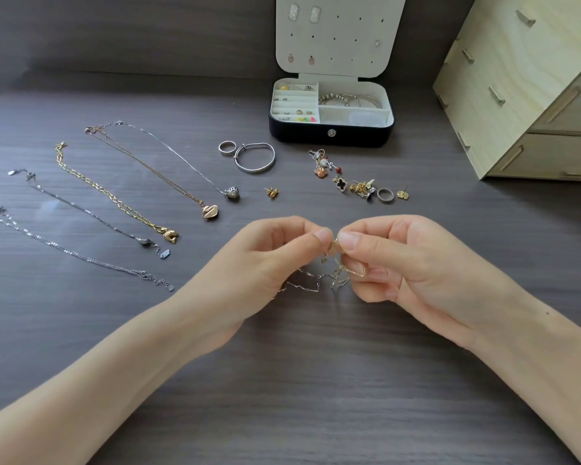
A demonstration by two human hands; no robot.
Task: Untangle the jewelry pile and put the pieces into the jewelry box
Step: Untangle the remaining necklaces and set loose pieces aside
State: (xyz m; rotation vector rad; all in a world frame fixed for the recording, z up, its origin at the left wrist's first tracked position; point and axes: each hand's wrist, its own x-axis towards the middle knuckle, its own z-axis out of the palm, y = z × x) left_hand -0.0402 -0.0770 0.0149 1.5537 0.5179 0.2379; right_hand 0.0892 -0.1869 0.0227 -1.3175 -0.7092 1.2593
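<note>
Both hands, left hand [269, 260] and right hand [406, 263], met thumb to thumb, fingers pinching a knotted fine chain [319, 280] above the bench [316, 380].

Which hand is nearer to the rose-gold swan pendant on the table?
Left. The left hand is just right of the swan pendant; the right hand lies farther right. Both pinch the tangled chain.

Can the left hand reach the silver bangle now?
Probably not yet: left hand and right hand both pinch the tangled chain. Otherwise the way to the silver bangle looks open; only gold studs between.
</note>
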